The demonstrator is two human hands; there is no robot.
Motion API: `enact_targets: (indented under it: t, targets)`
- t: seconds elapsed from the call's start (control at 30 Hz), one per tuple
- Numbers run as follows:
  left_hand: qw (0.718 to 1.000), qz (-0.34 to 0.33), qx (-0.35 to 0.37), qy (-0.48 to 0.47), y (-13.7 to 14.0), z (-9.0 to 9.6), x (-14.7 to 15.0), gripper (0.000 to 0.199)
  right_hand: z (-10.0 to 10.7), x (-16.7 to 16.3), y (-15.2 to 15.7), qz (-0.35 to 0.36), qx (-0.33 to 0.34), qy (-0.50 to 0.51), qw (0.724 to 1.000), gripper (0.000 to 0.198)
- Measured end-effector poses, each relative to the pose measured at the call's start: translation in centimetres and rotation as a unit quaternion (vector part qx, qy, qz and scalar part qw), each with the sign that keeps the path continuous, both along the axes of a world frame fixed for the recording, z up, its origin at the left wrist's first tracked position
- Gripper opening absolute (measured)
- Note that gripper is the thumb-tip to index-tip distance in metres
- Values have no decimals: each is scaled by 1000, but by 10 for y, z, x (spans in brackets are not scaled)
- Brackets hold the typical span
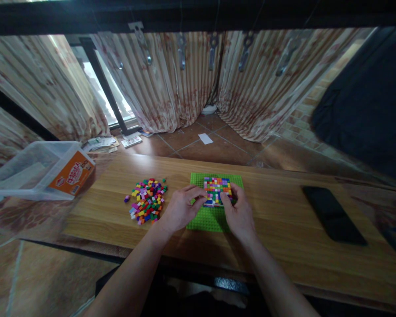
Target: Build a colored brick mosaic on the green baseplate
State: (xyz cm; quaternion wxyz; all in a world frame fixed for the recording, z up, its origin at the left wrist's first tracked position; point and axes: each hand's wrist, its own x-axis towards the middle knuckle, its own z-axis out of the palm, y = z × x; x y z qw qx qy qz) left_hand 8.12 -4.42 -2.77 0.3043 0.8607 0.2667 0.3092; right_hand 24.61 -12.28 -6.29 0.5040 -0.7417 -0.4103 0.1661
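You're working the multicolour brick block (pixel 217 186) on the green baseplate (pixel 206 220), just right of ctr frame, block sitting over the plate's upper-mid part. Step in hand looks like fitting/pressing small bricks at the block's near edge, judging by where both hands are resting. Your L hand (pixel 181 210) is sitting at the block's lower-left corner, thumb + index tips nearly together; can't tell if they're pinching a brick, too small to see. Your R hand (pixel 240 215) is gripping the block's right side, thumb lying on top near the front, fingers wrapping the far-right edge. Can't tell if the block is locked to the plate or just resting on it. Loose bricks (pixel 148 200) are lying in a mixed-colour heap left of ctr, within easy L reach IMO. Next move prob. calls for R keeping the block steady, L lining up square w/ the studs, then straight-down pressure, no sideways shove. Watch: a skewed push could pop neighbouring pcs. FYI black phone (pixel 333 214) is lying right side of frame, clear bin (pixel 36 169) is sitting far left, both well apart from the work.
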Motion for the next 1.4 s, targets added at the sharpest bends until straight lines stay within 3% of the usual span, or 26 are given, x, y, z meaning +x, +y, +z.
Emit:
enact_targets:
  t: [0.2, 0.47, 0.77, 1.0, 1.4]
  targets:
    - [999, -16, 30, -12, -2, -2, 4, 15, 1, -1, 1, 2, 5, 3, 1000, 54]
    - [995, 15, 97, -6, -5, -15, 16, 13, 2, -1, 1, 1, -2, 1, 1000, 57]
    - [996, 63, 31, -49, -11, -15, 26, 10, 4, -2, 0, 5, -9, 9, 1000, 61]
    - [995, 84, -21, -50, -11, -15, 28, 19, 9, -11, 2, -19, -23, -6, 1000, 67]
    - [996, 74, -28, -52, -10, -16, 26, 22, 17, -9, 8, -31, -77, 14, 996, 72]
